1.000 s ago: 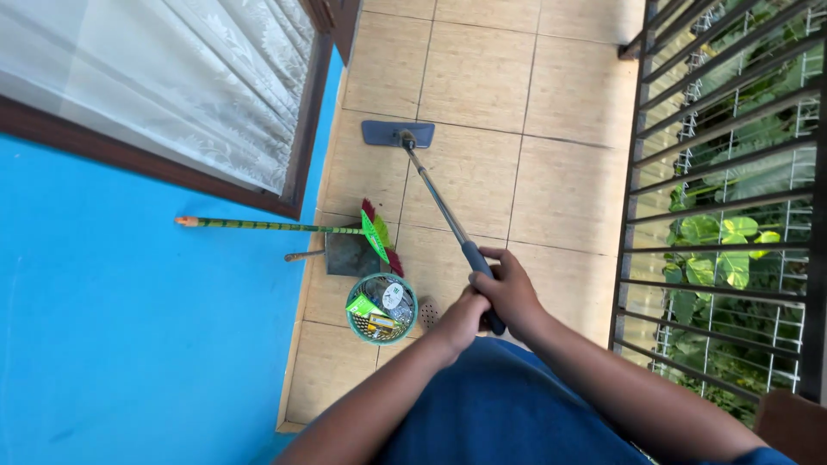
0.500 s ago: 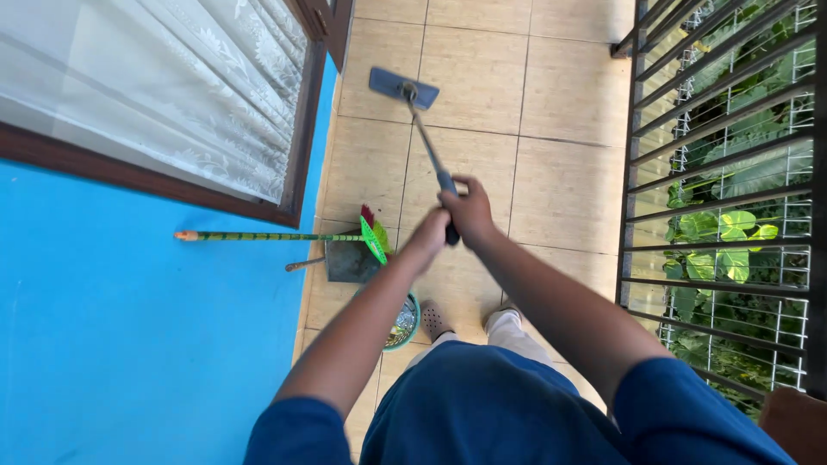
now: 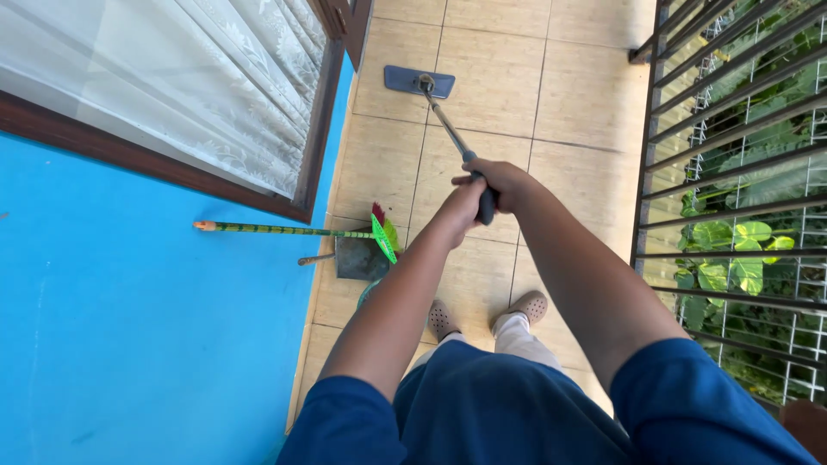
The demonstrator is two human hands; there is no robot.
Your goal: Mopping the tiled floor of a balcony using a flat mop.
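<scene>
At frame centre, the mop handle (image 3: pixel 457 142) is grasped by the clenched left hand (image 3: pixel 463 202) and right hand (image 3: pixel 504 181); the mop head (image 3: pixel 419 81) is pressed flat on the tiled floor (image 3: pixel 586 103) above.

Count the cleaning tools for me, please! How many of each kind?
Flat mop, held by the left hand and right hand: 1
Broom leaning on the blue wall: 1
Dustpan: 1
Total: 3
</scene>
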